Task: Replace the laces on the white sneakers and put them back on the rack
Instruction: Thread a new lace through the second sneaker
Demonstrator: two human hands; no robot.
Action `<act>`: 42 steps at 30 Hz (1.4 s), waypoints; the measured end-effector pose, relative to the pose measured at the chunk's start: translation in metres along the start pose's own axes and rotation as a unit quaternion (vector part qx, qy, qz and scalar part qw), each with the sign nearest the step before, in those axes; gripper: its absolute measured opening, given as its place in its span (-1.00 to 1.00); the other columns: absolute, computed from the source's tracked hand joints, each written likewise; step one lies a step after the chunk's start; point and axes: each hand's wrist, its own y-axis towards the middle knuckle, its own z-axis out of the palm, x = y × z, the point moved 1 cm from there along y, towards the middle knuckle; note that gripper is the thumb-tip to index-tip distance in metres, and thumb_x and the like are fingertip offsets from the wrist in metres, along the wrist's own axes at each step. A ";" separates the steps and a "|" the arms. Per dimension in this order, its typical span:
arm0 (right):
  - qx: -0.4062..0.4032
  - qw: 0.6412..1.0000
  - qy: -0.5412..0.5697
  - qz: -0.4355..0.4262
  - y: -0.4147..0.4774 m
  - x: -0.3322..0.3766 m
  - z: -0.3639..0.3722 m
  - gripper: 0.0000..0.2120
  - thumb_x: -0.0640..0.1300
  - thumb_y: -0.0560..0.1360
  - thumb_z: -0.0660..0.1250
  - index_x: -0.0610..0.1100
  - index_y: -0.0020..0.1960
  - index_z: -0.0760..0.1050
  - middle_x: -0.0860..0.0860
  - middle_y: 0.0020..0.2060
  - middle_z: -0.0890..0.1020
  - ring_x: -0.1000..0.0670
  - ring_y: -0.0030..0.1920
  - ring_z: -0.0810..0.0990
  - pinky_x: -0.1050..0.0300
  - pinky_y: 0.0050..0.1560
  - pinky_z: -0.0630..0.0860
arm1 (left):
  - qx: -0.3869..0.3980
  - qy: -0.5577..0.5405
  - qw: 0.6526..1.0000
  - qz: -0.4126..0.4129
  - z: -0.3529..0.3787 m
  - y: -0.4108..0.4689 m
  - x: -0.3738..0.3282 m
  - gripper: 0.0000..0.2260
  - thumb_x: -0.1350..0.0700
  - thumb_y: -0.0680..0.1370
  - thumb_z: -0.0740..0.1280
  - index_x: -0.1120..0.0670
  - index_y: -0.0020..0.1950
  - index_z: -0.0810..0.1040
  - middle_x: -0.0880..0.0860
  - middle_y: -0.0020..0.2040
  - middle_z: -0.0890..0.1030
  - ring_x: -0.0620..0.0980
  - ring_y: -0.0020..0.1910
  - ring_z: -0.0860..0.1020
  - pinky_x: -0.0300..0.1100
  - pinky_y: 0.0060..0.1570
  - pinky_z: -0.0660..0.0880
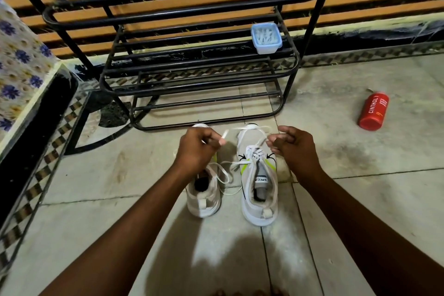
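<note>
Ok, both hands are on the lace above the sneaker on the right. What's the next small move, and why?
Probably thread the lace tip pinched in the left hand through the next free eyelet of the right-side sneaker. Its lacing seems to stop partway up, and the right hand already pinches the lace further along.

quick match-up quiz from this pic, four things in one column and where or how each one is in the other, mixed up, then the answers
Things: 1 red bottle; 2 blue tub; 3 left hand; 4 white sneakers
States: A on a rack shelf; B pinching a lace; C lying on its side on the floor; D upright, side by side before the rack
Pairs: 1-C; 2-A; 3-B; 4-D
</note>
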 end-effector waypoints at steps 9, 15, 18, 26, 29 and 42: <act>0.035 0.953 -0.238 -0.182 -0.044 -0.012 -0.001 -0.73 -0.16 0.35 0.57 -0.10 0.02 0.63 0.11 -0.18 0.69 0.12 -0.17 0.68 0.14 -0.08 0.65 | 0.058 -0.231 0.966 -0.097 0.066 -0.021 -0.028 -0.88 0.47 0.49 0.45 0.39 -0.20 0.55 0.30 -0.30 0.61 0.08 -0.46 0.58 -0.19 -0.38 0.54; -0.019 0.971 -0.190 -0.141 -0.049 -0.032 -0.003 -0.83 -0.25 0.43 0.49 -0.11 0.01 0.63 0.13 -0.16 0.70 0.19 -0.17 0.66 0.34 -0.08 0.54 | 0.030 -0.187 0.975 -0.119 0.089 -0.025 -0.027 -0.87 0.41 0.51 0.46 0.29 -0.20 0.57 0.24 -0.31 0.67 0.05 -0.43 0.57 -0.19 -0.38 0.54; -0.037 0.985 -0.132 -0.103 -0.049 -0.046 -0.007 -0.80 -0.22 0.46 0.47 -0.01 0.04 0.62 0.13 -0.10 0.71 0.14 -0.09 0.68 0.24 0.00 0.57 | 0.023 -0.188 0.973 -0.131 0.098 -0.026 -0.020 -0.83 0.38 0.51 0.48 0.23 -0.24 0.57 0.21 -0.30 0.69 -0.01 -0.45 0.57 -0.24 -0.43 0.51; -0.021 0.998 -0.027 -0.043 -0.045 -0.057 -0.010 -0.74 -0.31 0.47 0.46 -0.08 0.10 0.58 0.03 -0.06 0.72 0.05 -0.02 0.71 0.13 0.04 0.60 | -0.006 -0.128 0.987 -0.100 0.116 -0.024 -0.011 -0.86 0.32 0.51 0.50 0.29 -0.22 0.61 0.12 -0.43 0.59 -0.10 -0.51 0.53 -0.25 -0.38 0.49; -0.019 0.999 -0.018 -0.039 -0.044 -0.059 -0.011 -0.74 -0.33 0.47 0.45 -0.08 0.10 0.58 0.03 -0.03 0.73 0.05 0.01 0.71 0.09 0.08 0.60 | -0.013 -0.090 0.992 -0.082 0.120 -0.021 -0.004 -0.78 0.26 0.50 0.52 0.11 -0.33 0.62 0.05 -0.45 0.62 -0.07 -0.47 0.54 -0.10 -0.25 0.55; -0.017 0.997 -0.047 -0.051 -0.033 -0.050 -0.017 -0.83 -0.33 0.42 0.50 -0.22 -0.01 0.61 0.24 -0.13 0.70 0.11 -0.07 0.71 0.11 0.02 0.57 | 0.004 0.017 0.999 -0.050 0.124 -0.017 -0.003 -0.80 0.11 0.42 0.52 -0.08 -0.34 0.58 -0.12 -0.42 0.61 -0.04 -0.32 0.65 -0.06 -0.19 0.63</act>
